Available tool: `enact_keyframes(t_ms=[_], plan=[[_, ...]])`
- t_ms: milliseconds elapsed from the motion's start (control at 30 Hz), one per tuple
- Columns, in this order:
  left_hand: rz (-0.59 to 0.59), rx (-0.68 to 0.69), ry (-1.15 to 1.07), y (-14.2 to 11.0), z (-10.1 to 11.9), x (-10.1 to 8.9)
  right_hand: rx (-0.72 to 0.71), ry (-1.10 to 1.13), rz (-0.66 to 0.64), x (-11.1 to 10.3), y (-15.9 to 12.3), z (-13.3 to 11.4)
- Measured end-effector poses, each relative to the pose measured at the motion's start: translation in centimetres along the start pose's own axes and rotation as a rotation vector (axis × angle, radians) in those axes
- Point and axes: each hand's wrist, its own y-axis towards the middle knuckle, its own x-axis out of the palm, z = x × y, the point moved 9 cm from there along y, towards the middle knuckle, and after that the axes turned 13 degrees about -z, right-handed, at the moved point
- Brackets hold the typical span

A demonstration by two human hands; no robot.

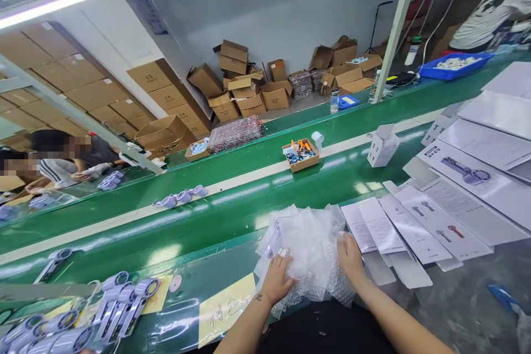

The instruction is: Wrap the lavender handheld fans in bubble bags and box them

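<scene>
My left hand (277, 279) and my right hand (350, 259) both rest on a heap of clear bubble-wrap bags (309, 243) at the near edge of the green bench (207, 232). The left fingers curl into the wrap beside a pale lilac item (274, 240) that shows through the plastic. My right hand presses flat on the heap's right side. To the right lie printed leaflets and flat white carton blanks (440, 221) picturing a handheld fan.
Lilac handheld fans (120, 301) lie at the near left, more (182, 197) on the green conveyor. A small cardboard box of tools (301, 155) and a white carton (381, 146) stand on the belt. Other people sit at far left and upper right. Cardboard boxes are piled behind.
</scene>
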Motion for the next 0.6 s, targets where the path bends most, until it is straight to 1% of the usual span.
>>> enact_keyframes(t_ms=[100,200,267,333,433,533,600], plan=[[0.004,-0.01,-0.006,0.1,-0.6,0.8,0.161,0.003,0.001,-0.1,2.6,1.4],[0.003,-0.012,0.006,0.3,-0.6,1.1,0.275,0.019,-0.053,0.6,5.1,2.1],[-0.01,-0.009,0.019,0.4,-0.3,0.8,0.308,0.036,-0.1,0.9,6.3,2.0],[-0.032,0.012,0.028,0.4,0.1,0.2,0.293,0.053,-0.114,0.5,6.9,1.1],[-0.054,0.051,0.036,0.1,0.8,-1.3,0.184,0.091,-0.041,-1.7,6.3,-1.2],[-0.039,0.047,0.034,-0.6,0.9,-3.2,0.064,0.168,0.106,-5.3,4.5,-3.1],[-0.013,0.038,0.015,-1.2,0.7,-4.4,0.038,0.241,0.212,-8.0,3.3,-3.6]])
